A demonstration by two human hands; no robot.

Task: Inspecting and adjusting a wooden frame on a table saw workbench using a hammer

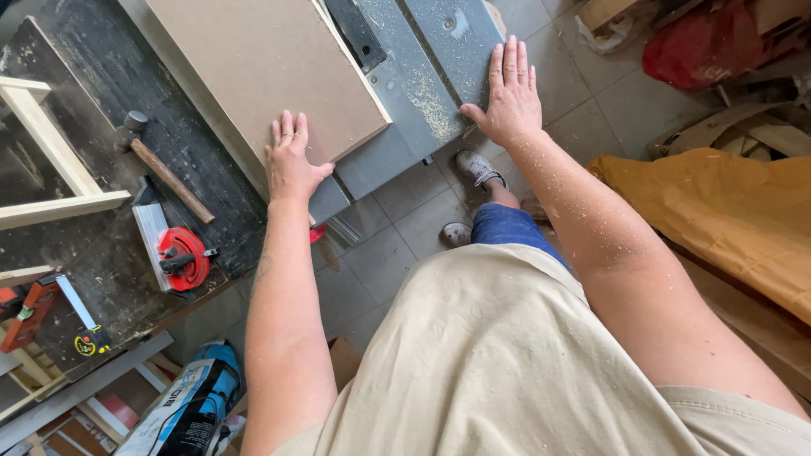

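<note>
A flat brown board [270, 67] is lying at the surface's [405, 127] near edge — stiff, probably fairly heavy, best held by its edges. The left hand [291, 160] is pressing its near corner, fingers spread; the right hand [507, 97] is resting flat beside it — grasping nothing.

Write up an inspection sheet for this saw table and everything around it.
Surface: grey metal saw table, dusted with sawdust.
Job's things: flat brown board lying on the table.
Clutter: hammer, red clamp and an orange-handled tool on the dark side bench; pale wooden frame at its far left.
Hands: left hand flat on the board's near edge; right hand flat on the bare table; both open, holding nothing.
Cables: nothing seen.
Surroundings: tiled floor; orange-brown sheet to the right; red bag beyond it; blue bag below the bench.
</note>
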